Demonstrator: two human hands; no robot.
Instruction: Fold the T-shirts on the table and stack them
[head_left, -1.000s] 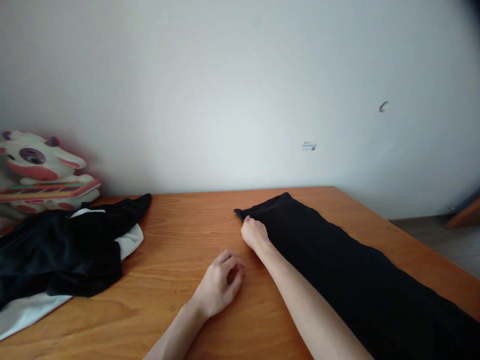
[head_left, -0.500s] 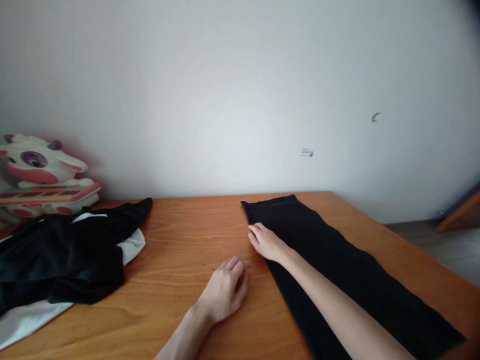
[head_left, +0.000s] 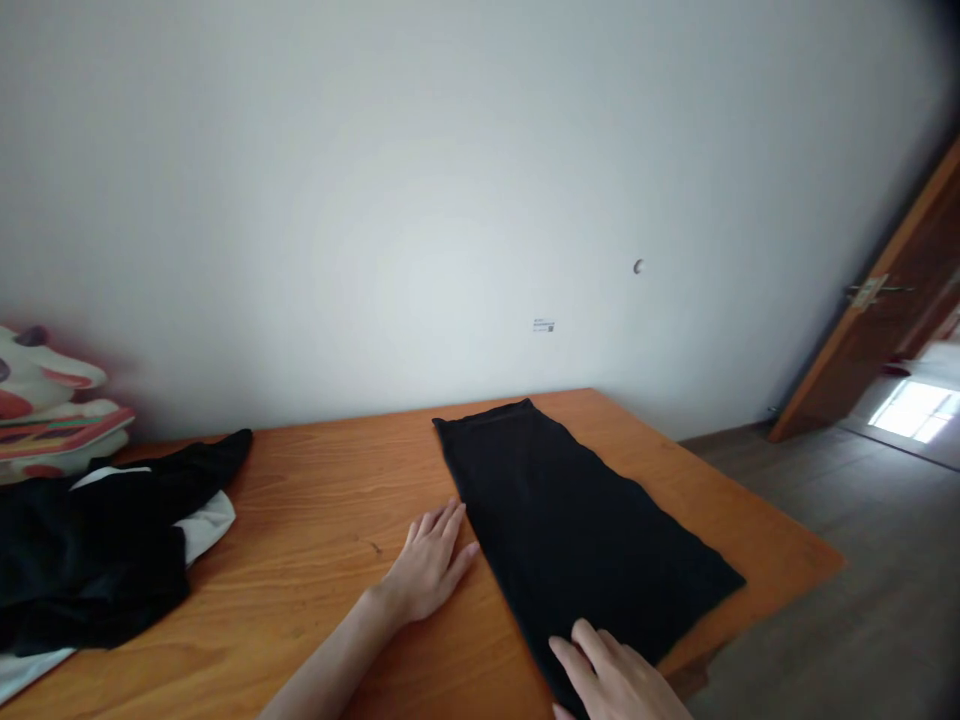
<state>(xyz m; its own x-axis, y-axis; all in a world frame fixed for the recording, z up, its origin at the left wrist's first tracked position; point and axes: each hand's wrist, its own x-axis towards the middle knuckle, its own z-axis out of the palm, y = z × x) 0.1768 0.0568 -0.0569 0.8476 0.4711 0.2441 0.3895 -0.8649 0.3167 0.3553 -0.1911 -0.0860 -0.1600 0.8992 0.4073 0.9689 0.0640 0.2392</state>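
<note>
A black cloth (head_left: 555,510) lies flat as a long strip on the wooden table, running from near the wall toward the bottom of the view. My left hand (head_left: 431,565) rests on the table at the cloth's left edge, fingers spread, fingertips close to or touching that edge. Over the near part of the cloth, my right hand (head_left: 615,675) lies with its fingers apart and slightly bent; the frame's bottom edge cuts it off. Neither hand holds anything.
At the left, a heap of black and white cloth (head_left: 97,550) lies before a cow-shaped toy keyboard (head_left: 60,420). The wooden table (head_left: 315,510) meets a pale wall. On the right are the table's edge, the floor and a brown door (head_left: 885,300).
The view has turned to the right. My right hand has moved from the cloth's far left edge to its near part. My left hand has unfolded and now lies by the left edge.
</note>
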